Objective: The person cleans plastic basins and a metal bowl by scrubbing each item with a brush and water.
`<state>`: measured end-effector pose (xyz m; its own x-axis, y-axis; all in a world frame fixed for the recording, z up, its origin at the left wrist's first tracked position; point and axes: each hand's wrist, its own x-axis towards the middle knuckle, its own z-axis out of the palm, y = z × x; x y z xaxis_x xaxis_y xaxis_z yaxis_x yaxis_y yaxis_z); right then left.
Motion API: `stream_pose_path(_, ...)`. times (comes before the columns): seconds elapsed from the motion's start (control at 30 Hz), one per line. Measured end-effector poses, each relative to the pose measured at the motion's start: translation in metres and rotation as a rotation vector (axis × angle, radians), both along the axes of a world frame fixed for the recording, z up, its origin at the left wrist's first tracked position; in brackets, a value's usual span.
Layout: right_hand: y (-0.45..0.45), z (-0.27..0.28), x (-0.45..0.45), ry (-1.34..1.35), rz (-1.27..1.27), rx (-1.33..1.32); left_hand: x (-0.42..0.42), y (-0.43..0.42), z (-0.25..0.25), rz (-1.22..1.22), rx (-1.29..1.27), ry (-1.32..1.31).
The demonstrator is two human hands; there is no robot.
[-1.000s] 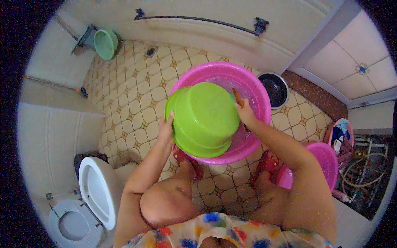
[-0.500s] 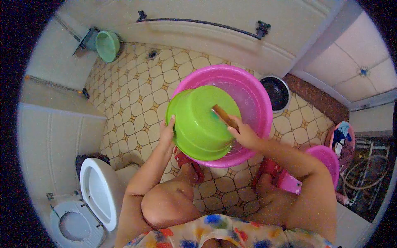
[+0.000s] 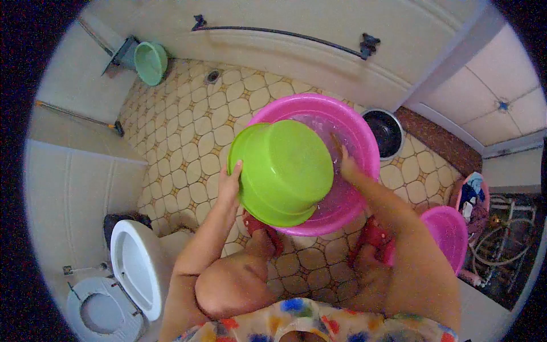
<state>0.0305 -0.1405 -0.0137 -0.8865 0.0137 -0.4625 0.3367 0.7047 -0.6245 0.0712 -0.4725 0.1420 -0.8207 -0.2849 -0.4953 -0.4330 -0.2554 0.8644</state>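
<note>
A lime-green basin [image 3: 285,171] is tilted on its side over a large pink tub [image 3: 364,128], its underside turned up and to the right. My left hand [image 3: 229,181] grips the green basin by its left rim. Inside the tub, to the right of the basin, my right hand [image 3: 348,169] is closed around a brown brush [image 3: 337,142], seen edge-on with its bristles hidden. Cloudy water [image 3: 342,194] lies in the tub under the basin.
A dark-lined bowl [image 3: 383,134] stands beside the tub. To the right are a smaller pink basin [image 3: 447,236] and a pink basket of clothes [image 3: 473,196]. A white toilet [image 3: 134,268] is at left, and a pale green basin [image 3: 150,64] hangs at the far left wall.
My right hand has moved the brush off the green basin's underside, right and slightly up into the tub. My left hand keeps its hold on the rim.
</note>
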Motion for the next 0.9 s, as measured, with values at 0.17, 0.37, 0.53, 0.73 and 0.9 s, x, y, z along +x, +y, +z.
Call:
stream_pose_path(0.17,-0.006,-0.025,-0.006,-0.224,-0.156,-0.167,0.001,0.004,0.006,0.022,-0.057,0.021)
stream_pose_path(0.37,-0.021,0.042,0.006,0.251,-0.101,-0.486,-0.004,-0.008,-0.023,-0.018,-0.002,0.061)
stream_pose_path(0.53,-0.054,0.14,0.051,0.358,0.309,-0.518,-0.005,-0.008,-0.024,0.007,0.034,0.024)
stream_pose_path(0.73,-0.081,0.145,0.042,0.342,0.33,-0.424,-0.004,-0.006,-0.021,-0.007,0.046,0.039)
stream_pose_path(0.9,-0.075,0.099,-0.014,0.191,-0.019,-0.24,0.001,-0.001,-0.024,0.029,0.045,0.01)
